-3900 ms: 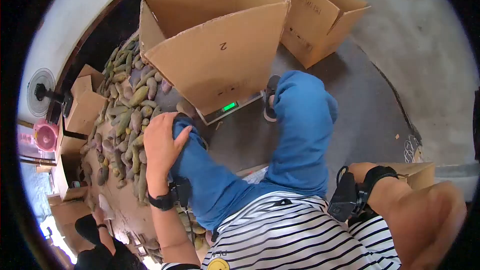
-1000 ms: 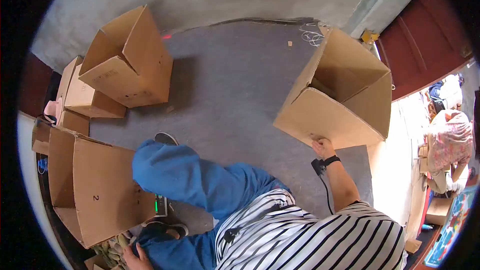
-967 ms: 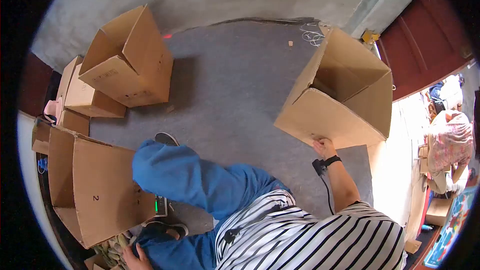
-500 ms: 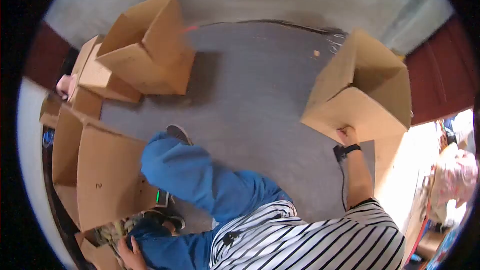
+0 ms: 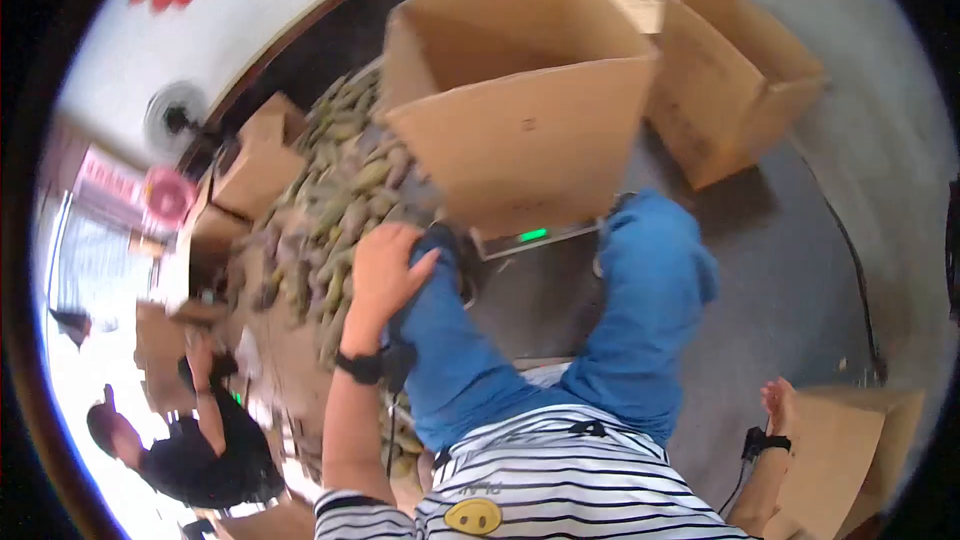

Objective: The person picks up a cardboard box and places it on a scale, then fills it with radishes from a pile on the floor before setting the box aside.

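Observation:
My left hand rests on my left knee, fingers apart, holding nothing. At the lower right, my right hand is beside the near edge of an open cardboard box; its fingers look slightly curled, and whether they grip the box is unclear. In front of my knees a large open cardboard box stands on a scale with a green lit display. To its left lies a heap of brownish-green, root-like produce.
Another open box stands at the upper right by the wall. A co-worker in dark clothes is at the lower left, near more boxes. A fan and a pink round object are at the left.
The view has swung left, bringing the scale box to the centre and the heap and co-worker into sight. The box by my right hand now appears at the lower right.

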{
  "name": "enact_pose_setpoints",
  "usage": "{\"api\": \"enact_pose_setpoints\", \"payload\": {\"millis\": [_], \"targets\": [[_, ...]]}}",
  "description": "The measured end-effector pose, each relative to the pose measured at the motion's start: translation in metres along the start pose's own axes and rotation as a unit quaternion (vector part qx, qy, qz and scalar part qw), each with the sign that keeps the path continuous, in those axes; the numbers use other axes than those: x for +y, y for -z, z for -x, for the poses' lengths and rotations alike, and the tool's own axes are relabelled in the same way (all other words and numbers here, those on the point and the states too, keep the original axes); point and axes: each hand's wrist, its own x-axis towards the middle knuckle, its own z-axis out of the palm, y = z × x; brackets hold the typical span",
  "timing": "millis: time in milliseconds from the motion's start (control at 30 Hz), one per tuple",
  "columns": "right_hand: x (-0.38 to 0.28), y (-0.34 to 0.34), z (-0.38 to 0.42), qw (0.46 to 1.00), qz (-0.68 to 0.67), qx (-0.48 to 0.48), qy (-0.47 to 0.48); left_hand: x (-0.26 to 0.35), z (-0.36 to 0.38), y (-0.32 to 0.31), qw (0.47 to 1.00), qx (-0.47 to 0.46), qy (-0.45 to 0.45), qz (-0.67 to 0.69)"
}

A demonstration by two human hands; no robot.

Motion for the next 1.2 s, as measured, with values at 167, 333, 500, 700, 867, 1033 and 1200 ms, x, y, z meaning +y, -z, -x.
{"api": "enact_pose_setpoints", "payload": {"millis": [167,333,500,700,867,1033,1200], "targets": [[-0.016,-0.224,-0.097,0.891,0.441,0.099,-0.047,-0.021,0.016,-0.006,0.999,0.034,-0.006,0.013],[-0.061,-0.342,-0.112,0.858,0.503,0.001,0.106,-0.034,0.042,0.003,0.996,0.078,0.022,0.026],[-0.090,-0.424,-0.099,0.841,0.508,-0.028,0.186,-0.047,0.054,0.006,0.997,0.063,0.037,0.032],[-0.111,-0.481,-0.083,0.809,0.530,-0.034,0.250,-0.040,0.014,0.043,0.975,0.077,0.097,0.183],[-0.140,-0.578,-0.037,0.792,0.439,-0.205,0.371,-0.061,-0.079,0.061,0.923,0.155,0.221,0.274],[-0.149,-0.644,-0.005,0.727,0.321,-0.526,0.302,-0.068,-0.126,0.036,0.905,0.123,0.253,0.319],[-0.120,-0.664,-0.003,0.742,0.204,-0.581,0.263,-0.063,-0.145,0.016,0.856,0.122,0.281,0.418]]}}
